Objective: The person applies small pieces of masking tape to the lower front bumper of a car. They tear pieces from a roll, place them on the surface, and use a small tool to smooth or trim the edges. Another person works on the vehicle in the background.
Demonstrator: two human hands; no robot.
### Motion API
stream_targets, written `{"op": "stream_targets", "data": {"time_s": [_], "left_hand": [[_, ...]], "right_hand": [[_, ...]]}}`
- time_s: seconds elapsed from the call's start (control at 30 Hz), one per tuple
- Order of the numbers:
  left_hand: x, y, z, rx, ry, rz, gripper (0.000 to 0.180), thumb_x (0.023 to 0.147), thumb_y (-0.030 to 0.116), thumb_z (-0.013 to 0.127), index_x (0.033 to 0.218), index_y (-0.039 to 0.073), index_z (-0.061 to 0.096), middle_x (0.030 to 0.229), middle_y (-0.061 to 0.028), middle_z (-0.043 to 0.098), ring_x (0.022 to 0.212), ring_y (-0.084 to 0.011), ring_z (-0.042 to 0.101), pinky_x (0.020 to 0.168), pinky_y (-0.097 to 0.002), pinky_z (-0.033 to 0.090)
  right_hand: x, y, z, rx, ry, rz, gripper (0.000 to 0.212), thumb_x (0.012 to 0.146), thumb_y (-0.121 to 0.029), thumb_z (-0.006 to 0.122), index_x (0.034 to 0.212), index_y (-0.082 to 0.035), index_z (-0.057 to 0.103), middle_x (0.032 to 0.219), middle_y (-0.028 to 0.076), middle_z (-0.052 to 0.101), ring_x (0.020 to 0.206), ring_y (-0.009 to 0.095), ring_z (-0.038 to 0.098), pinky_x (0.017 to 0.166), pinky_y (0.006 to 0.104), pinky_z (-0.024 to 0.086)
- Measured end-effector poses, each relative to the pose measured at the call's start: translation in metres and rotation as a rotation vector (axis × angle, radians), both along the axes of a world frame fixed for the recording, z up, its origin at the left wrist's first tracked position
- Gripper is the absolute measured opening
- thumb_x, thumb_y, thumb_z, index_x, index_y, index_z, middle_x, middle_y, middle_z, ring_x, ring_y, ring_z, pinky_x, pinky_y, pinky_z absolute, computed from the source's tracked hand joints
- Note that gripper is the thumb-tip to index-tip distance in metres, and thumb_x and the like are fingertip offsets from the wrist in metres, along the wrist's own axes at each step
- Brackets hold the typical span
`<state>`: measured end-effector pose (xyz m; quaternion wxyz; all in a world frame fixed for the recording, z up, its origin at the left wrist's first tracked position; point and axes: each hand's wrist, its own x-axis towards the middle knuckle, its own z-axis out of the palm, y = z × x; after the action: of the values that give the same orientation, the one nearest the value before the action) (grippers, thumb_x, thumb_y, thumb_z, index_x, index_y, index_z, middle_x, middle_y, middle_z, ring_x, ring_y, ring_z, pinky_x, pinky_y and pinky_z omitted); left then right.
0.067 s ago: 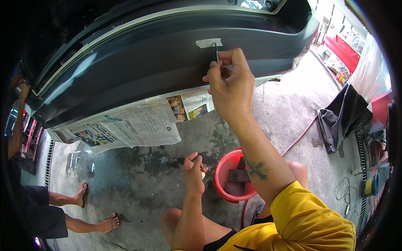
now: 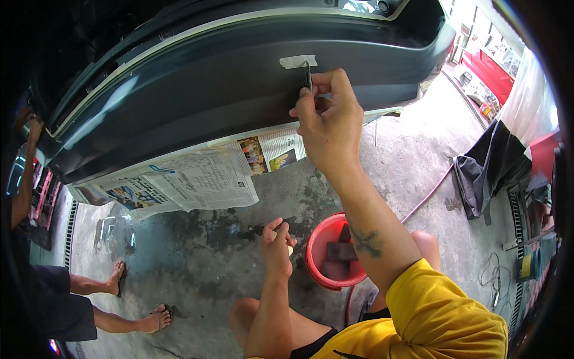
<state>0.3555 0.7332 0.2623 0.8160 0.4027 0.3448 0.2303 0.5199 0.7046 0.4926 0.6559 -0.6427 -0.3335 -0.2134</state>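
Observation:
A grey car bumper (image 2: 197, 90) stretches across the upper part of the view. On its face sticks a short strip of pale tape (image 2: 297, 61). My right hand (image 2: 330, 116) is closed, pinching a slim dark pen-like tool (image 2: 309, 78) between thumb and fingers. The tool's tip meets the right part of the tape strip. Lower down, away from the bumper, my left hand (image 2: 277, 248) is held up with its fingers curled. A small pale yellowish bit shows at the edge of its palm; what it is stays mostly hidden by the fingers.
Newspaper sheets (image 2: 203, 179) hang along the bumper's lower edge. Beside my right knee stands a red bucket (image 2: 313, 263) holding dark blocks (image 2: 341, 251). A thin hose (image 2: 430, 194) crosses the concrete floor. Another person (image 2: 66, 299) stands at the left; dark cloth (image 2: 487, 167) lies at the right.

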Motion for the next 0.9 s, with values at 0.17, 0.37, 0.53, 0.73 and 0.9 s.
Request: {"op": "stream_targets", "data": {"time_s": [0.17,0.37,0.53,0.73,0.9], "left_hand": [[-0.001,-0.001,0.002,-0.009,-0.004,0.002,0.031,0.101,0.015,0.067,0.129,0.008,0.06,0.083,0.0004,0.05,0.069,-0.0139,0.052,0.074,-0.0337,0.05],[-0.001,-0.001,0.002,-0.008,-0.005,-0.007,0.033,0.101,0.016,0.067,0.131,0.007,0.058,0.083,-0.0001,0.05,0.069,-0.0141,0.052,0.075,-0.0342,0.049],[-0.002,-0.001,0.002,-0.004,-0.011,-0.01,0.034,0.101,0.016,0.067,0.132,0.006,0.058,0.084,-0.0006,0.05,0.069,-0.0143,0.052,0.075,-0.0341,0.049],[-0.003,-0.001,0.003,-0.01,-0.003,-0.002,0.034,0.101,0.016,0.067,0.132,0.006,0.058,0.084,-0.0007,0.05,0.069,-0.0144,0.051,0.075,-0.0341,0.049],[-0.003,-0.001,0.003,-0.019,-0.002,0.0,0.033,0.101,0.015,0.067,0.131,0.006,0.059,0.085,-0.0007,0.05,0.069,-0.0144,0.051,0.075,-0.0344,0.049]], "right_hand": [[-0.003,-0.001,0.003,-0.014,0.038,0.041,0.014,0.102,-0.003,0.062,0.111,0.001,0.053,0.097,0.008,0.062,0.075,0.014,0.073,0.049,0.0253,0.054],[-0.011,0.003,0.007,0.044,0.157,0.117,0.016,0.101,-0.003,0.062,0.112,0.001,0.052,0.1,0.009,0.062,0.075,0.014,0.073,0.049,0.0246,0.054],[-0.015,0.009,0.006,0.135,0.17,0.105,0.011,0.099,0.0,0.061,0.106,0.002,0.053,0.082,0.01,0.065,0.066,0.017,0.072,0.059,0.0293,0.055],[-0.017,0.01,0.006,0.161,0.224,0.147,0.01,0.1,-0.002,0.059,0.106,0.002,0.052,0.082,0.01,0.065,0.067,0.016,0.072,0.054,0.0288,0.055],[-0.024,0.011,0.01,0.197,0.293,0.225,0.011,0.101,-0.003,0.057,0.109,0.001,0.049,0.091,0.011,0.063,0.07,0.014,0.072,0.049,0.027,0.058]]}}
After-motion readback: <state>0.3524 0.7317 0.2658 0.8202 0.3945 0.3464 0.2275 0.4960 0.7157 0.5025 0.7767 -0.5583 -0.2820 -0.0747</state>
